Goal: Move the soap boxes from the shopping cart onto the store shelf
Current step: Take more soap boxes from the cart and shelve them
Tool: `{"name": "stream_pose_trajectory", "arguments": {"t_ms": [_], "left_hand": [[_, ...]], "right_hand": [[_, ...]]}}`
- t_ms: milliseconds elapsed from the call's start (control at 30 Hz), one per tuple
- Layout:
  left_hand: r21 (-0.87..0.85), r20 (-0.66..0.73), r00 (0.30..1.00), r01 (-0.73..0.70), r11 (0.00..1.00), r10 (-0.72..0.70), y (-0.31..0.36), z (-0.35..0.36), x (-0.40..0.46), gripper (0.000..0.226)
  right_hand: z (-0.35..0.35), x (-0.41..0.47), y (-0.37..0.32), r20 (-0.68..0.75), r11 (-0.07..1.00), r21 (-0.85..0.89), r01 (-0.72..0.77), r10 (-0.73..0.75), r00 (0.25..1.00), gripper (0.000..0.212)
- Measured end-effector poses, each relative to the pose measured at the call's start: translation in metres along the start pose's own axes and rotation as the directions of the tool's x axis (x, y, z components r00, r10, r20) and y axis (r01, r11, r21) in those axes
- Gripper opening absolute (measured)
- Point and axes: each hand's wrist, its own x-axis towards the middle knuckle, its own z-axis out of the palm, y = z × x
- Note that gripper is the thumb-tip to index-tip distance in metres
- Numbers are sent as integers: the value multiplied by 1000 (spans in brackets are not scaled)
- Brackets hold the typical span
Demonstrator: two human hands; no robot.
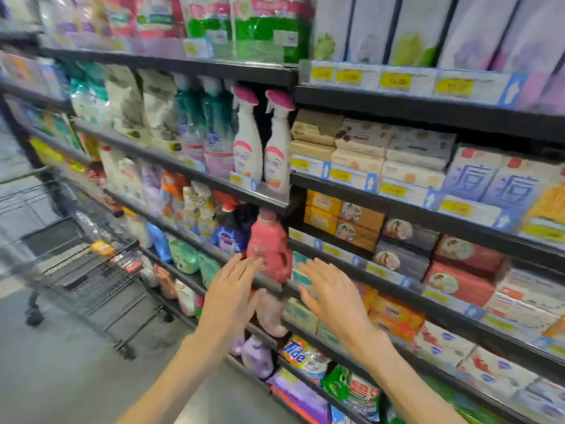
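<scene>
Both hands empty, fingers spread: left hand [233, 289] and right hand [331, 293] before store shelf [336, 272] edge; shopping cart [91, 270] at left.

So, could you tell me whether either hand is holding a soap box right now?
No, the left hand and right hand are both open and empty, fingers spread before the shelf.

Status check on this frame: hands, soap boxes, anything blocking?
Left hand and right hand open, holding nothing. Soap boxes on shelf; shopping cart behind left. Pink bottle ahead of fingers.
</scene>
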Motion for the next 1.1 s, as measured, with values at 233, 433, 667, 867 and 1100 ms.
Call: {"name": "stream_pose_trajectory", "arguments": {"t_ms": [233,433,667,867,1100], "left_hand": [[184,-32,952,304,935,-303,-111,-67,-114,65],[333,-141,874,485,809,-466,-217,-120,-199,64],[366,-133,807,579,729,-575,-360,-176,-232,74],[398,-124,767,620,676,-630,-469,-209,-238,74],[402,-134,750,638,656,-648,-606,-215,-224,70]], "right_hand": [[54,59,-140,102,939,149,309,-326,940,48],[110,113,-262,149,849,250,465,-509,848,53],[183,185,-415,166,785,264,561,-610,775,66],[233,246,-522,168,760,294,580,-638,751,68],[319,334,-612,207,735,352,579,-665,718,64]]}}
